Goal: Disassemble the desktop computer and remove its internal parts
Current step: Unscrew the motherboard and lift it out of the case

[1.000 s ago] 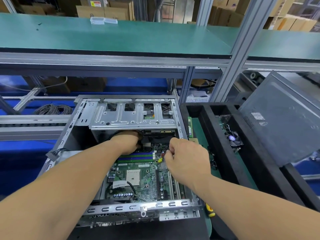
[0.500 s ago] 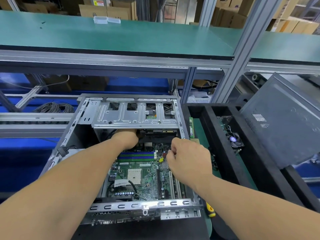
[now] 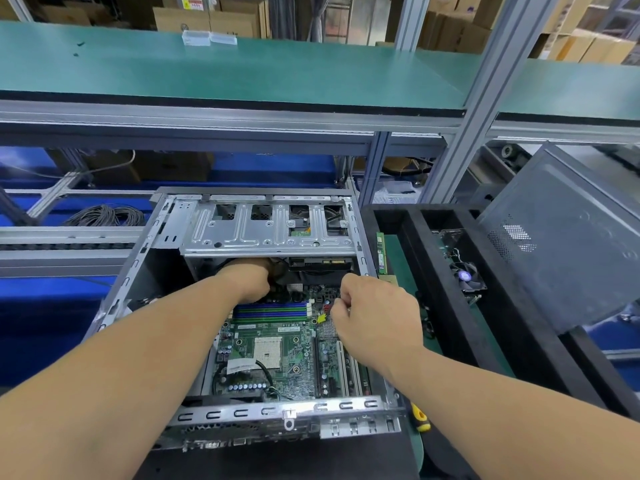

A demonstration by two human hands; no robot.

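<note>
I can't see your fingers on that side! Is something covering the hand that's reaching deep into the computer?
Yes. The silver metal drive cage spans the open grey computer case, overhanging the left hand; its fingers vanish into the dark gap beneath.

A green shelf spans the view from 9 to 3 o'clock, carried on grey aluminium posts. Behind it, at 12 o'clock, stand cardboard boxes. Below the shelf lies a blue surface, with a grey cable coil at 9 o'clock beside a metal rail.
</note>
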